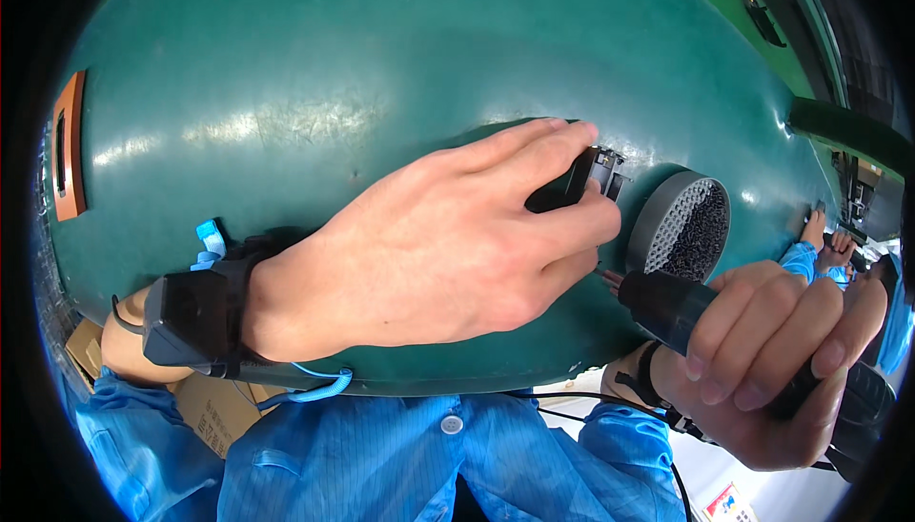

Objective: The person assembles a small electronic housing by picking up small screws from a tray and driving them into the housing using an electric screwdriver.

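Head view is showing the left hand (448,255) pressing over a black part (583,174) in the right half of the green worktop (286,45), fingers curling around it, while the right hand (777,350), set apart from the left, is wrapping around a dark, pen-shaped driver (672,310) above the near right corner. The tip is pointing at the left hand's lower fingertips; whether it is touching them, I am not able to tell. To my judgement, the tip is threatening a finger should the driver jump or start too soon, and a loose left grip is risking the part twisting. A round grey tray (652,222) is standing just beyond the tip, toward the right edge, holding small black screws (703,236); a knuckle or the driver's body catching its rim is likely to be spilling them. Along the near edge, a black cable (596,397) and a blue coiled cord (324,390) are running below the forearms, perhaps inviting a snag. An orange-brown slotted plate (74,150) is lying by the left edge, out of the way, and a co-worker's hand (815,228) is showing past the right edge.
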The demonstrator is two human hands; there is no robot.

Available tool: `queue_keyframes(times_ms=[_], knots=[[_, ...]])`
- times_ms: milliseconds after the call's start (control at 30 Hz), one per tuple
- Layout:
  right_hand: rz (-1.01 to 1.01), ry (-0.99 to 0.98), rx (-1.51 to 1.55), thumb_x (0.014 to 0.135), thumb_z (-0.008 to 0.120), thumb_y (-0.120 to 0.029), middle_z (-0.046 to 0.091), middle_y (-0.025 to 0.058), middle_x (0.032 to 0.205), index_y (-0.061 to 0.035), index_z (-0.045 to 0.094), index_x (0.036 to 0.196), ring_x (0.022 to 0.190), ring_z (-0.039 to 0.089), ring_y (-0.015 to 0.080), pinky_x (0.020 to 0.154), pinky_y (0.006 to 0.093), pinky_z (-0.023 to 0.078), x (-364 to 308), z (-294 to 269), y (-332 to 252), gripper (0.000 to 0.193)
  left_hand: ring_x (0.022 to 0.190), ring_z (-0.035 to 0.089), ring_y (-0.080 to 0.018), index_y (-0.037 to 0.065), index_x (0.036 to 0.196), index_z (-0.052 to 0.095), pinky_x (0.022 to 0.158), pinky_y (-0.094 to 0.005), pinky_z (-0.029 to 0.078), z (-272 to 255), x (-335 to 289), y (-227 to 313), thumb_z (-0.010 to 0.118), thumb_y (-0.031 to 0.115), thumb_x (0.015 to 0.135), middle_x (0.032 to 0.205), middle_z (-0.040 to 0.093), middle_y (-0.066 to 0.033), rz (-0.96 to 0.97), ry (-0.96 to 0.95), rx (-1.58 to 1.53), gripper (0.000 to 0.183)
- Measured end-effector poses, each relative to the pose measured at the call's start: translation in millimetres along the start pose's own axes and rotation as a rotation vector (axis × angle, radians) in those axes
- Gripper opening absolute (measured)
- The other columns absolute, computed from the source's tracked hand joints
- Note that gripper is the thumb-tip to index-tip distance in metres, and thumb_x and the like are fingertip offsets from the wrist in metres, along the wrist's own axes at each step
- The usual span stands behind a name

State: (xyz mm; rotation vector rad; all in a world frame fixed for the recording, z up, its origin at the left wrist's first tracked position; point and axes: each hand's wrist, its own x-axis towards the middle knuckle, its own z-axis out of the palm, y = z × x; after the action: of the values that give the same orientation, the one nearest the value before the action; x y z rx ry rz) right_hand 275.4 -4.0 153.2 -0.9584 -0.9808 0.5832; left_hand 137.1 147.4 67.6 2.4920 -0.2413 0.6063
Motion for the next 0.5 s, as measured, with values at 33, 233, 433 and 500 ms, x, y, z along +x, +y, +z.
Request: queue_keyframes(times_ms=[33, 233, 433, 500], knots=[[0.012, 0.001, -0.015, 0.095, 0.056, -0.012, 0.052, 0.0076, 0.063, -0.0051, 0.040, 0.099, 0.047, 0.050, 0.0154, 0.045, 0.0284, 0.048, -0.1, 0.3, 0.3, 0.019, 0.126, 0.062, -0.0384, -0.002, 0.090, 0.073, 0.100, -0.0456, 0.060, -0.4, 0.5, 0.3, 0.076, 0.012, 0.075, 0.112, 0.065, -0.0079, -0.002, 0.003, -0.007, 0.021], [0.022, -0.013, -0.081, 0.097, 0.056, -0.014, 0.053, 0.0080, 0.064, -0.0056, 0.039, 0.100, 0.048, 0.053, 0.0158, 0.047, 0.0287, 0.049, -2.5, 0.0, 0.0, 0.018, 0.126, 0.062, -0.0382, -0.003, 0.089, 0.072, 0.099, -0.0454, 0.061, 1.3, 1.2, 1.0, 0.078, 0.012, 0.074, 0.112, 0.066, -0.0078, -0.010, 0.004, -0.002, 0.021], [0.008, -0.067, -0.111, 0.098, 0.058, -0.014, 0.054, 0.0081, 0.065, -0.0064, 0.039, 0.100, 0.048, 0.053, 0.0163, 0.048, 0.0290, 0.049, -5.6, 8.3, 4.8, 0.021, 0.124, 0.063, -0.0383, -0.002, 0.092, 0.071, 0.097, -0.0453, 0.062, 0.9, 2.5, -0.8, 0.079, 0.012, 0.076, 0.111, 0.066, -0.0073, -0.013, 0.000, -0.013, 0.023], [0.030, -0.057, -0.102, 0.098, 0.058, -0.014, 0.054, 0.0080, 0.065, -0.0065, 0.038, 0.100, 0.048, 0.053, 0.0163, 0.048, 0.0286, 0.049, -6.9, 8.1, 5.2, 0.021, 0.123, 0.064, -0.0383, -0.001, 0.094, 0.072, 0.096, -0.0453, 0.062, 0.2, 3.0, -0.6, 0.080, 0.012, 0.077, 0.111, 0.066, -0.0069, -0.021, 0.012, -0.023, 0.023]])
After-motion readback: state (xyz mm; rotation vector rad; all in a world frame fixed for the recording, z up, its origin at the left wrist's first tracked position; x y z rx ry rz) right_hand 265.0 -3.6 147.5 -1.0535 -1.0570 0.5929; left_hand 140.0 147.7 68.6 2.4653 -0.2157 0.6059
